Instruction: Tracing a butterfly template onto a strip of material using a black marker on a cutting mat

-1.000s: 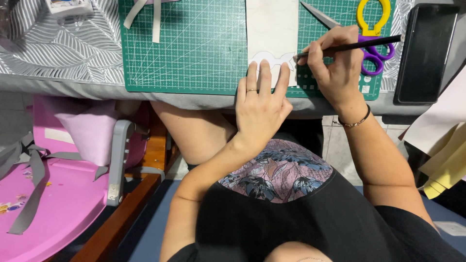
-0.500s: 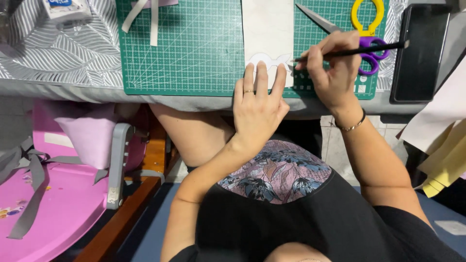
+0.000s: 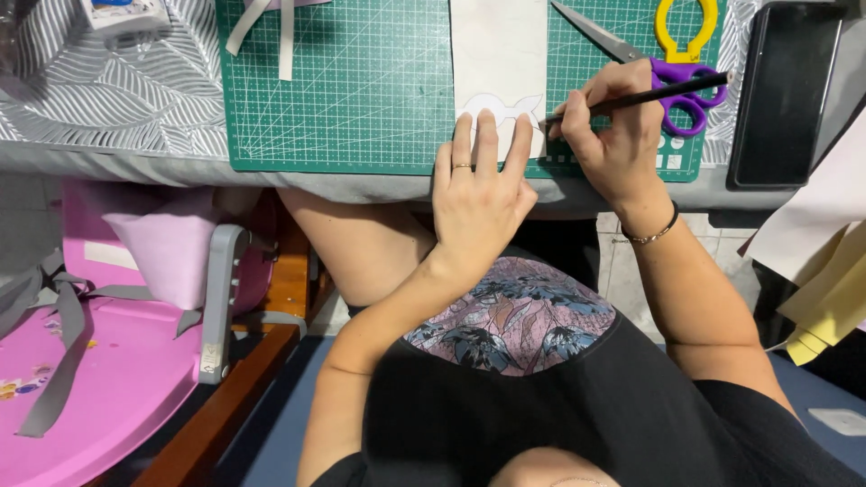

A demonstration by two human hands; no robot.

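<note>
her left hand (image 3: 483,194) lies flat, fingers spread, pinning a white paper template (image 3: 502,113) on the pale strip (image 3: 499,50) over the green cutting mat (image 3: 361,81), while the right hand (image 3: 613,135) pinches a black pencil (image 3: 645,95) at its edge, scissors (image 3: 663,54) and a dark phone (image 3: 783,90) just beyond.

Left of the white strip (image 3: 499,54), the green mat (image 3: 361,99) lies bare almost to its left edge, where two pale strips (image 3: 271,27) cross its top corner; a hand could pass there. Right of the strip the room is tight: the right hand (image 3: 613,135) with its pencil (image 3: 640,97), then scissors (image 3: 667,54), then a phone (image 3: 785,90) just beyond the mat. The left hand (image 3: 478,194) covers the strip's near end
</note>
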